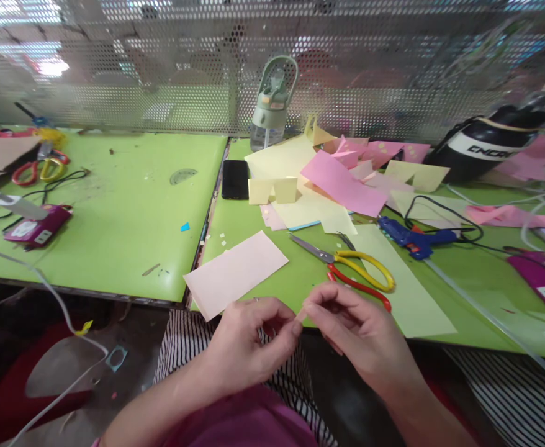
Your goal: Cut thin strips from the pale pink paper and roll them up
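Note:
Close to the table's front edge, my left hand (254, 338) and my right hand (359, 332) meet, fingertips pinched together. Between them shows a small pale pink piece of paper (301, 314), mostly covered by the fingers. A pale pink paper sheet (238, 273) lies flat just beyond my left hand, its near corner over the table edge. Scissors with one yellow and one red handle (363, 267) rest beyond my right hand, blades pointing left and slightly apart. Right of them lies a pale green sheet (407, 298).
Behind are a phone (235, 179), folded yellow paper (272, 190), pink paper (342, 183) and a green-lidded bottle (272, 105). At right lie a blue glue gun (412, 237), cables and a black bottle (481, 146). More scissors (40, 169) and a purple power strip (40, 225) are left.

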{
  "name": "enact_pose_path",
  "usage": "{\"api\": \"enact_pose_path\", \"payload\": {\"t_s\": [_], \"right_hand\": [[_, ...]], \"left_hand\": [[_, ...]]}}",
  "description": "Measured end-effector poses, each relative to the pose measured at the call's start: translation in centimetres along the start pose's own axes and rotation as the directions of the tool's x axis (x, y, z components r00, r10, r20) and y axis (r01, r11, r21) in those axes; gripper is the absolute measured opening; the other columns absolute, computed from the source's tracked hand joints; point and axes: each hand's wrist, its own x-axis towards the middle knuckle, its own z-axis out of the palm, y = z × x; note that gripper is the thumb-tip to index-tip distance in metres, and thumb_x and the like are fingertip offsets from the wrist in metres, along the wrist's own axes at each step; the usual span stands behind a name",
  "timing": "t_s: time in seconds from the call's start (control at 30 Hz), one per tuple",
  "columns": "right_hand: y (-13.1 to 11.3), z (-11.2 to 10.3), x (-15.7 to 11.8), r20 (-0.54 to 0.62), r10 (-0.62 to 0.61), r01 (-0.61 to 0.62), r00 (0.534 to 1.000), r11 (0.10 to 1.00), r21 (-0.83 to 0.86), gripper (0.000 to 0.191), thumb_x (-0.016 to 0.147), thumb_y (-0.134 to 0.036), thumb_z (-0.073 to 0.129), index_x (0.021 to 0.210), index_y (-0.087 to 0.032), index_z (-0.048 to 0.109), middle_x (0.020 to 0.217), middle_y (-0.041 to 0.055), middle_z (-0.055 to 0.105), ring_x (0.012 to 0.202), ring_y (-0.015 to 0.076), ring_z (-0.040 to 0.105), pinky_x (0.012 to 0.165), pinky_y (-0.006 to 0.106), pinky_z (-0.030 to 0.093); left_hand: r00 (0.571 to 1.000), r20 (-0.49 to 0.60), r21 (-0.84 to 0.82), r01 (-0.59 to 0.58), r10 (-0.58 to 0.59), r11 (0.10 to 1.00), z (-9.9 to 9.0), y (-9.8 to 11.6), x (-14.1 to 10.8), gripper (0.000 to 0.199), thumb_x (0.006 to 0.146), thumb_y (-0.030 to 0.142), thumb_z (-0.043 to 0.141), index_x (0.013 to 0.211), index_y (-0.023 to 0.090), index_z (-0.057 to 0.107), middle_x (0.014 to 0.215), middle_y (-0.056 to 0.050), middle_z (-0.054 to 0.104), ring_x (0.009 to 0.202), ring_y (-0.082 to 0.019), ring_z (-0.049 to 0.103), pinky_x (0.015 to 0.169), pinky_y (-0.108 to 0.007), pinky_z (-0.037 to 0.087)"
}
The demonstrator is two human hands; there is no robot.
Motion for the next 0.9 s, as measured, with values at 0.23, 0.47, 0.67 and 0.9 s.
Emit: {"api": "enact_pose_path", "payload": {"t_s": [0.23, 0.47, 0.67, 0.9], "right_hand": [[0.3, -0.4, 0.0, -0.023, 0.016, -0.017, 1.0, 1.0, -0.019, 0.019, 0.076, -0.038, 0.071, 0.072, -0.022, 0.063, 0.052, -0.0074, 0.039, 0.043, 0.0062, 0.031, 0.036, 0.018, 0.026], [0.6, -0.5, 0.1, -0.018, 0.014, -0.014, 1.0, 1.0, -0.013, 0.019, 0.076, -0.04, 0.071, 0.07, -0.023, 0.063, 0.053, -0.0072, 0.04, 0.043, 0.0067, 0.034, 0.04, 0.02, 0.032], [1.4, -0.8, 0.4, -0.035, 0.007, -0.007, 0.999, 1.0, 0.009, 0.021, 0.077, -0.041, 0.072, 0.072, -0.023, 0.062, 0.051, -0.0078, 0.04, 0.044, 0.0076, 0.032, 0.041, 0.021, 0.03], [1.5, -0.7, 0.5, -0.005, -0.005, 0.005, 1.0, 1.0, -0.007, 0.024, 0.078, -0.043, 0.069, 0.073, -0.021, 0.06, 0.054, -0.0065, 0.04, 0.045, 0.0072, 0.03, 0.038, 0.02, 0.022]], "left_hand": [[0.995, -0.096, -0.057, 0.025, -0.03, 0.998, -0.6, -0.2, -0.1, 0.01, 0.085, 0.018, 0.061, 0.077, 0.014, 0.064, 0.063, 0.001, 0.064, 0.056, -0.007, 0.056, 0.054, -0.016, 0.043], [0.993, -0.079, -0.115, 0.08, -0.09, 0.99, -1.0, -0.3, -0.2, 0.015, 0.088, 0.023, 0.061, 0.077, 0.014, 0.065, 0.065, 0.0, 0.065, 0.056, -0.008, 0.056, 0.053, -0.017, 0.044], [0.994, 0.003, -0.201, 0.104, -0.106, 0.974, -1.3, -0.7, -0.2, 0.023, 0.096, 0.033, 0.053, 0.089, 0.015, 0.065, 0.077, -0.003, 0.07, 0.07, -0.011, 0.064, 0.065, -0.019, 0.049], [0.982, 0.013, -0.304, 0.186, -0.191, 0.934, -1.1, -0.7, 0.5, 0.03, 0.088, 0.042, 0.064, 0.098, 0.013, 0.068, 0.077, -0.005, 0.071, 0.069, -0.013, 0.065, 0.062, -0.021, 0.05]]}}
